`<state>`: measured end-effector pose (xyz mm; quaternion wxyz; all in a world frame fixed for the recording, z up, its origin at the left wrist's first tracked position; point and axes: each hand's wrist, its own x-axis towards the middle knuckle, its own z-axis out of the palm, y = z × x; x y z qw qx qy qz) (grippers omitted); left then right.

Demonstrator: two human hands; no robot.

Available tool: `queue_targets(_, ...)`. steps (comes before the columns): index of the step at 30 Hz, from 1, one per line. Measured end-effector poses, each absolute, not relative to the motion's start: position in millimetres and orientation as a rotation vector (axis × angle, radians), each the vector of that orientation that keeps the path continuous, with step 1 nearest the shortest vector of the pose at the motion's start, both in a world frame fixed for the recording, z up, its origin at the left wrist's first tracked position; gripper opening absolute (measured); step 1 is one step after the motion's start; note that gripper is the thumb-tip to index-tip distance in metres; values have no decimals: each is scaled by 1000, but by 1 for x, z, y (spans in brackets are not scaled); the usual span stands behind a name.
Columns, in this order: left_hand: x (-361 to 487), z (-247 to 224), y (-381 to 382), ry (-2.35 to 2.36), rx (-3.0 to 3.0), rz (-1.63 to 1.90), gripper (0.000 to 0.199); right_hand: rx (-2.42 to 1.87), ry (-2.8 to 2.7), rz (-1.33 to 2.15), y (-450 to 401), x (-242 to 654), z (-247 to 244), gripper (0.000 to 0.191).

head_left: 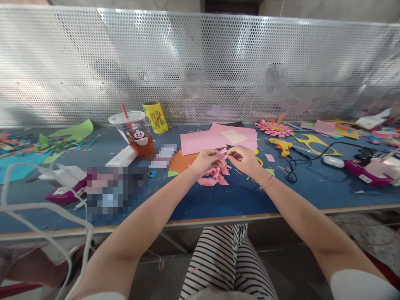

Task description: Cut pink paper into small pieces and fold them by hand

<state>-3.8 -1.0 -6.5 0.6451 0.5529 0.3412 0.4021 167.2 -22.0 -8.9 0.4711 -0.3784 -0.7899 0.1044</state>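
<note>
Near the middle of the blue table, my left hand [205, 161] pinches a small pink paper strip [223, 154]. The fingers of my right hand [245, 160] are closed on the same strip from the other side, and the fingertips of both hands nearly meet. Below them lies a pile of folded pink paper pieces [215, 177]. Pink paper sheets [195, 142] rest just behind my hands, with a cream piece [233, 136] on top. An orange sheet [181, 161] is beside my left hand. Yellow scissors handles, partly hidden, show behind my right hand.
A plastic cup with a red straw [137, 135] and a yellow can [156, 118] stand left of the sheets. To the right are a yellow glue gun [281, 146], its black cable, a pink paper flower [275, 127] and a purple power strip [365, 174]. A perforated metal screen [218, 62] closes the back.
</note>
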Motion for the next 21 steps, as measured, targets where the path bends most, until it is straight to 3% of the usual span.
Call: queue_targets(21,-4,-5,-3,718,1155,816,15,-757,-2125,69,-23,179,-6,18)
